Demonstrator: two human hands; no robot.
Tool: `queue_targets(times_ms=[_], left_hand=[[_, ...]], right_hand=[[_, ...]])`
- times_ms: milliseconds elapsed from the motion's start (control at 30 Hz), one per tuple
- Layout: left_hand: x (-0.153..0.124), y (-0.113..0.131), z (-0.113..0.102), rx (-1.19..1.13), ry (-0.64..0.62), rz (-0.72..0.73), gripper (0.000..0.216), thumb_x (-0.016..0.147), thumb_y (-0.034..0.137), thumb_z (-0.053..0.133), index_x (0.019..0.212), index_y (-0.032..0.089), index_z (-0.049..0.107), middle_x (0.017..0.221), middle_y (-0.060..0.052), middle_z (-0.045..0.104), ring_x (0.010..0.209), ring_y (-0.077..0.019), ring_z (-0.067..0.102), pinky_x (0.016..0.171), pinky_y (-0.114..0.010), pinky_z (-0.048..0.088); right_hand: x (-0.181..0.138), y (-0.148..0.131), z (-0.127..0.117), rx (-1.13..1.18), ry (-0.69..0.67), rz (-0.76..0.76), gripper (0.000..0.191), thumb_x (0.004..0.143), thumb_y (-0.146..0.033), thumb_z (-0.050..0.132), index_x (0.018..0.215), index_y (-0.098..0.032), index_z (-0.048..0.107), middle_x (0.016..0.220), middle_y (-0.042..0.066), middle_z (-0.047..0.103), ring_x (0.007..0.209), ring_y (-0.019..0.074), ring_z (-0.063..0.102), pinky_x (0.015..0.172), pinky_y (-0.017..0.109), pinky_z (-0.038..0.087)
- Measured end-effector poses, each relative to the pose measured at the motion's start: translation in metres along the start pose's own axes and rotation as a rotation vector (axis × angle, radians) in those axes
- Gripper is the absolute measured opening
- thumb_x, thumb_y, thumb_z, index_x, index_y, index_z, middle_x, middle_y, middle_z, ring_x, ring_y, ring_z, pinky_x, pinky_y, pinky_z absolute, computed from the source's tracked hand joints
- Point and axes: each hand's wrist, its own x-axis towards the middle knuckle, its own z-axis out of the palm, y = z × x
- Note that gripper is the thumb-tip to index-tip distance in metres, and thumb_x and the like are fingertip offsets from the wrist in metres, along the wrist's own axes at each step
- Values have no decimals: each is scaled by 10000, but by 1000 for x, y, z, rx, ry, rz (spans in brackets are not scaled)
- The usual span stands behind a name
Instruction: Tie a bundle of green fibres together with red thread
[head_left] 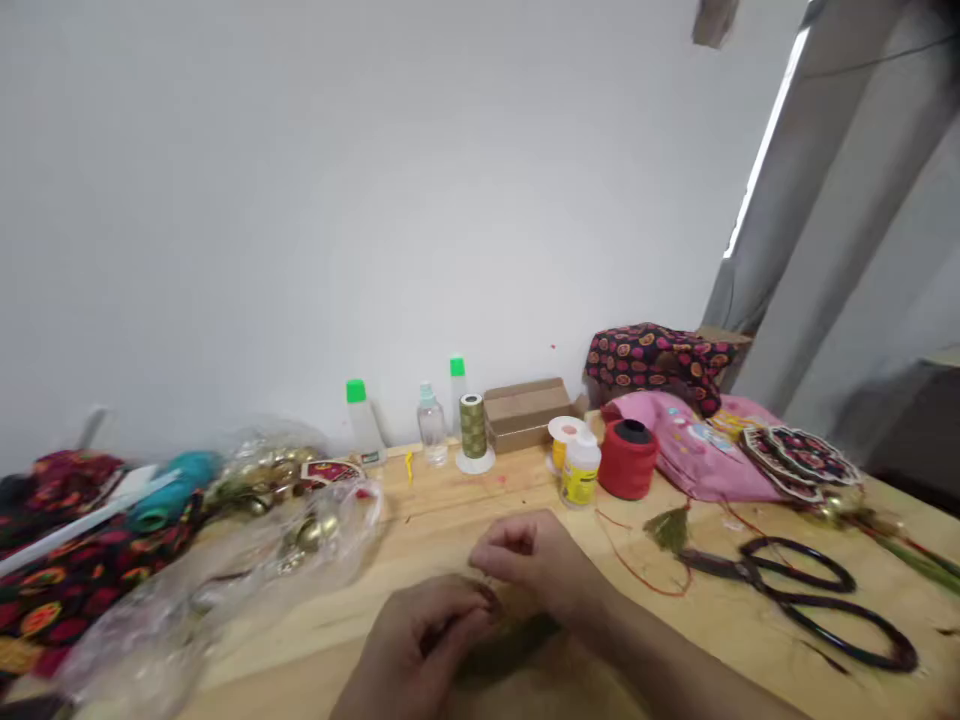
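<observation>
My left hand (424,645) is low in the middle of the view, its fingers curled into a pinch. Just right of it and slightly higher, my right hand (536,565) is pinched closed as well. What either hand grips is too small and blurred to make out. Beneath the hands is a blurred dark green bundle (514,648), which looks like a tassel of thread. Right of my right hand, a small green tassel (666,528) lies on the table with a red cord (637,572) beside it. Black-handled scissors (750,570) point toward that tassel.
Along the wall stand green-capped bottles (366,425), a clear bottle (432,428), a green thread spool (472,428) and a cardboard box (525,415). Glue bottle (580,472) and red thread cone (628,462) are further right, near pink fabric (705,455). Plastic bags with gold bells (315,530) lie left.
</observation>
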Motion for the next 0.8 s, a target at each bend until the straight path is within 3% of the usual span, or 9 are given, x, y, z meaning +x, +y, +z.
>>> queue_targets(times_ms=[200,333,500,600,733,800], left_hand=[[0,1,-3,-73,24,6,174,742,237,493,663,196,642,691,-35,674,664,-171,601,612,-222,441],[-3,0,0,-72,24,-17,172,724,240,516,642,197,661,636,-39,670,611,-179,584,572,-235,427],[-1,-2,3,-174,28,-79,166,687,245,563,578,193,677,576,-34,655,571,-171,554,551,-234,412],[1,-2,1,-368,101,-143,125,663,259,597,605,199,689,603,-28,657,606,-164,551,573,-219,411],[2,-4,-3,-555,189,-283,179,621,344,637,641,174,691,448,17,529,378,-58,346,358,-163,263],[1,-5,-3,-623,195,-347,228,610,378,643,669,161,681,420,40,469,345,-29,249,328,-153,175]], right_hand=[[-2,-4,-2,-14,3,91,192,658,-312,597,623,-133,658,514,-35,508,444,52,350,441,187,264],[-5,0,2,-29,-123,53,247,691,-367,574,709,-143,674,541,-26,521,507,73,408,485,195,297],[-6,5,9,195,-115,194,239,586,-363,670,640,-133,635,504,-36,506,444,61,391,450,193,278],[-5,7,7,294,-135,175,243,641,-352,643,569,-127,582,490,-37,483,439,49,348,445,190,233],[-5,5,4,376,-157,85,242,690,-338,613,596,-118,576,543,-26,470,471,49,310,458,197,202],[-6,3,4,394,-145,65,223,691,-329,616,625,-117,593,564,-19,476,480,51,308,463,200,200]])
